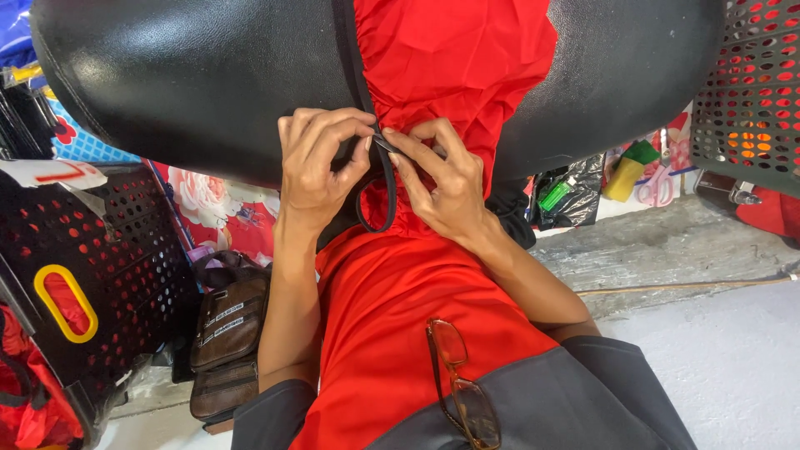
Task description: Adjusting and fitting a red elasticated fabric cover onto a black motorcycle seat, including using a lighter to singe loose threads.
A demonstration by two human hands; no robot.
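Fingers of my left hand (321, 162) and right hand (442, 179) are pinched shut on a thin black strap (385, 179), right where it crosses the gathered red cloth (450, 67) under the big black padded cushion (192, 75). The strap loops down between my wrists, and the cloth runs on over my lap, where a pair of glasses (462, 387) lies. I judge that I am midway through fitting the strap along the gathered edge. The next move calls for a steady pinch on both sides and small, even pulls, so the gathers do not slip loose.
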